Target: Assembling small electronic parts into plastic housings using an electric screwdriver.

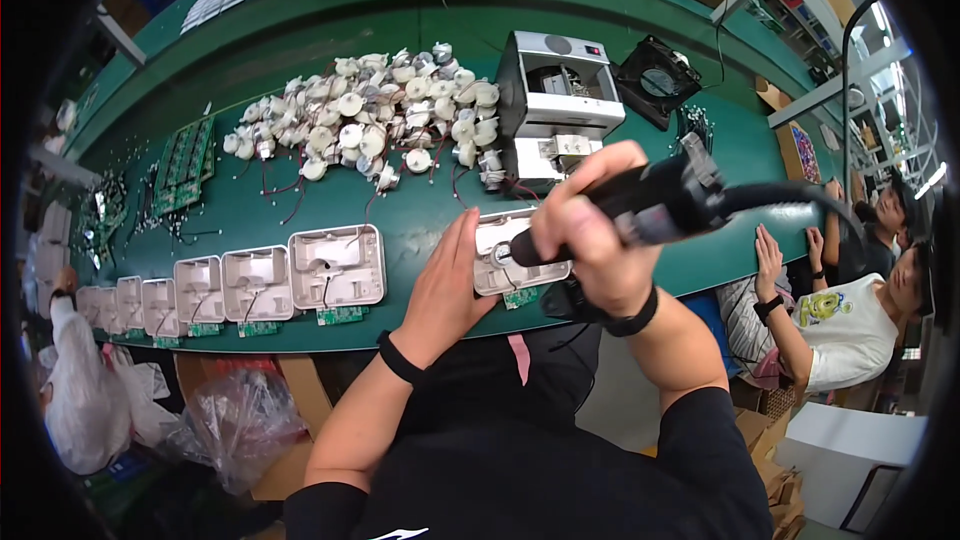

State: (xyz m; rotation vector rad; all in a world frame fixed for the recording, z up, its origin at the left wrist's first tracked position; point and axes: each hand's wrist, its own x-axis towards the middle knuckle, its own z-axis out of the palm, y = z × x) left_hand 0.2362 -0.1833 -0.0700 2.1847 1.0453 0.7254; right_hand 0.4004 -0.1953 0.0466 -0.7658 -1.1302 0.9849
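Note:
A black electric screwdriver [640, 208] with a thick cable is gripped in my right hand [597, 245], its tip pointing down into a white plastic housing [490, 277]. Along the left side of that housing lies my left hand [445, 285], fingers straight against its wall and thumb at its near edge, holding it. Inside the housing a round part [500, 254] shows just beside the tool's tip. A green circuit board [521, 298] sticks out at the housing's near edge. My right hand and the screwdriver hide the housing's right part.
More open white housings [337, 266] line the bench edge leftward, several with boards. Beyond them lie a heap of small white motors [365, 120] with wires and stacked green boards [185, 165]. A grey machine [562, 90] and black fan [657, 80] stand behind. Co-workers sit at right.

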